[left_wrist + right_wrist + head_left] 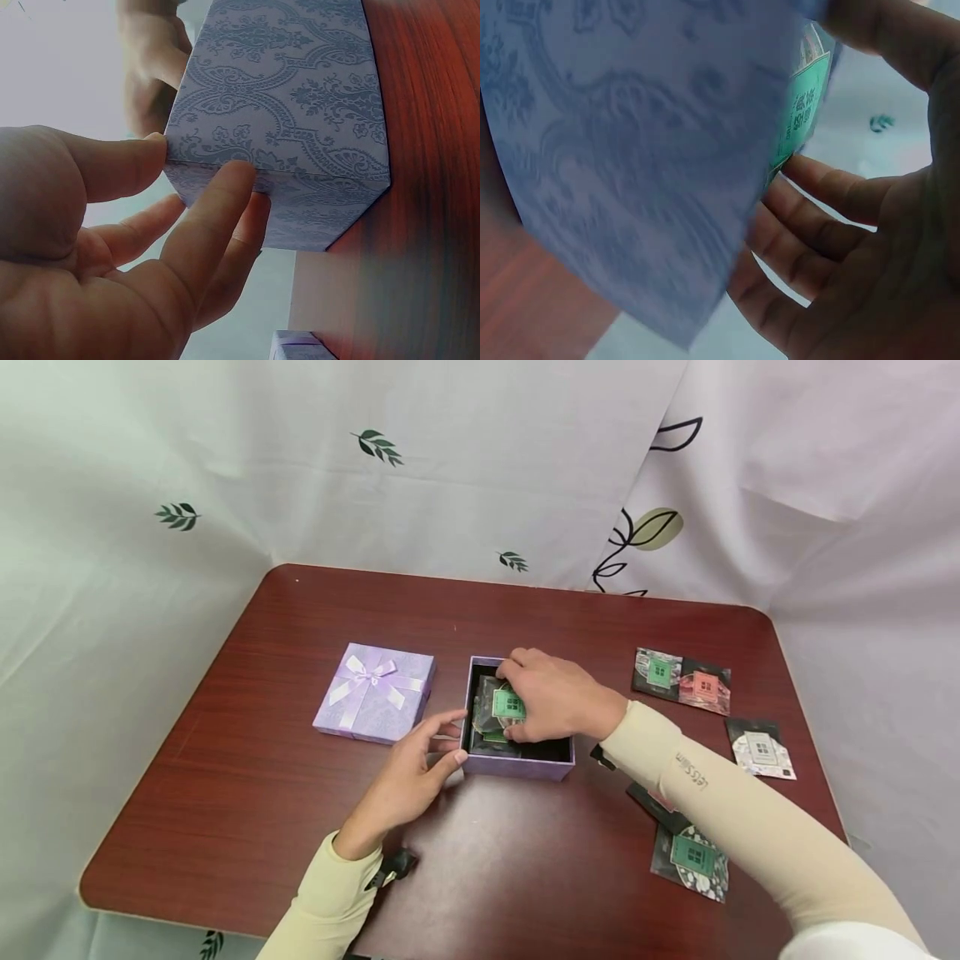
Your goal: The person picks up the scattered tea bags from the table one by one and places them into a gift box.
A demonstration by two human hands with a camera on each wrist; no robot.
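A purple patterned box [517, 766] with a dark inside stands open-topped at the middle of the table. Over it, my right hand [551, 695] reaches in and holds a dark sachet [508, 703] with a green label, thumb at its near edge and fingers at its far edge. The right wrist view shows that green label [802, 109] past the box wall, by the fingertips. My left hand [411, 774] steadies the box's left side; in the left wrist view its thumb and extended fingers touch the patterned box [277, 97] at a corner. Another sachet lies beneath the held one.
Left of the box lies its purple lid [372, 692] with a ribbon bow. On the right are a green-and-red-labelled sachet pair [681, 680], a white-labelled sachet [761, 748] and a green-labelled sachet [692, 860], partly overlapped by another. White curtains border the brown table [247, 777].
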